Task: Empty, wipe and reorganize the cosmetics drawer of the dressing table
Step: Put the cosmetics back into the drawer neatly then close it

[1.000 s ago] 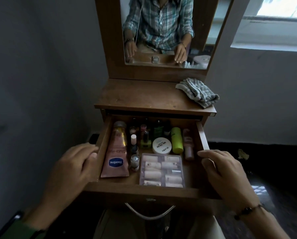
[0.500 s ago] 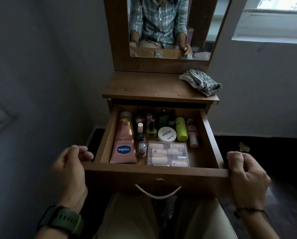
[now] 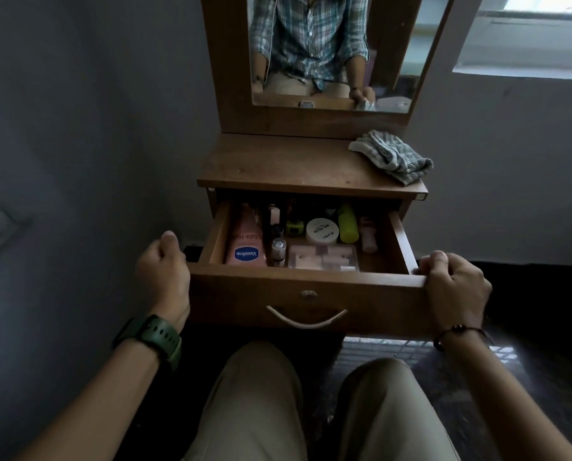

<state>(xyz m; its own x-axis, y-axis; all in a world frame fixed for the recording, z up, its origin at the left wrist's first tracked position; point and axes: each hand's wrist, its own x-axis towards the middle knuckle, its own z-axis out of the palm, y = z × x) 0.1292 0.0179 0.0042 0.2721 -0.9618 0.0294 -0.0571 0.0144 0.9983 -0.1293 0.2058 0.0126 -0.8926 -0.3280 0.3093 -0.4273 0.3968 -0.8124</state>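
The wooden drawer (image 3: 244,301) is pulled far out of the dressing table (image 3: 278,168). My left hand (image 3: 163,271) grips its front left corner and my right hand (image 3: 455,287) grips its front right corner. Inside lie a pink Vaseline tube (image 3: 246,244), a round white jar (image 3: 322,230), a yellow-green bottle (image 3: 347,223), a clear case of pale sticks (image 3: 322,257), a pink stick (image 3: 368,237) and several small bottles (image 3: 278,251). A striped grey cloth (image 3: 392,156) lies on the tabletop's right end.
A mirror (image 3: 327,51) stands at the table's back and reflects a person in a plaid shirt. Grey walls close in on the left and behind. My knees (image 3: 311,394) are under the drawer front. The floor (image 3: 527,344) to the right is dark.
Both hands moved from the drawer's side rims to its front corners and closed on them. The drawer has come further out toward me, and the view has backed away.
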